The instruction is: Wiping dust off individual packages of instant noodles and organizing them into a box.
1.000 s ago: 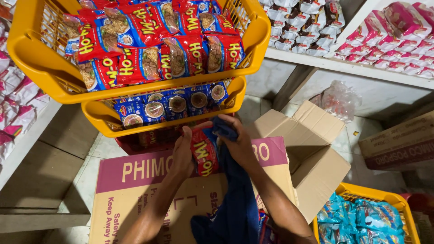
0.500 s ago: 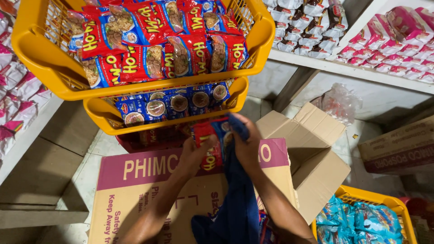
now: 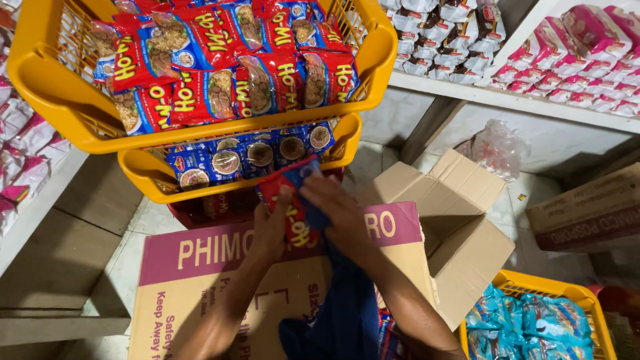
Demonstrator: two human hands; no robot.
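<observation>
My left hand grips a red noodle packet from the left side. My right hand presses a blue cloth against the same packet; the cloth hangs down between my forearms. Both hands are raised above a big cardboard carton with a pink band. They sit just in front of the middle yellow basket, which holds blue noodle packets. The top yellow basket above it is packed with red noodle packets.
A dark red basket sits at the bottom of the stack. An open brown box stands to the right, a yellow basket of light blue packets at bottom right. Shelves of pink and white packets run along the back, more pink packets on the left.
Both hands have risen with the red packet, from low over the carton up to the rim of the middle yellow basket. The blue cloth moved along with my right hand.
</observation>
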